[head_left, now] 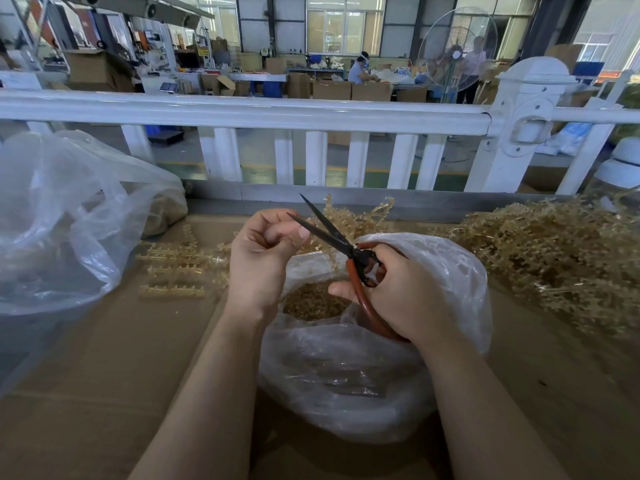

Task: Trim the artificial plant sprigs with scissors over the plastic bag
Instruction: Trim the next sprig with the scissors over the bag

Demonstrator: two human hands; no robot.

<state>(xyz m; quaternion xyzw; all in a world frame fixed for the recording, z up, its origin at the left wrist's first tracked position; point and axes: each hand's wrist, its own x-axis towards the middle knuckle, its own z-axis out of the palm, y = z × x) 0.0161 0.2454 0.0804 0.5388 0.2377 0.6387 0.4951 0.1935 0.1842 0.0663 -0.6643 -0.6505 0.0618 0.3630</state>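
Honestly, my right hand (398, 292) holds the scissors (343, 247) open beside my left hand (263, 258) pinching the sprig (349, 220); closing carelessly could nick my thumb

The left hand (263, 258) and right hand (398, 292) sit above the plastic bag (346, 375), with the scissors (339, 242) between them. Sprigs (353, 216) rise just behind the hands. Cut stems (176, 268) lie left of the left hand; a sprig pile (554, 258) lies right of the right hand.
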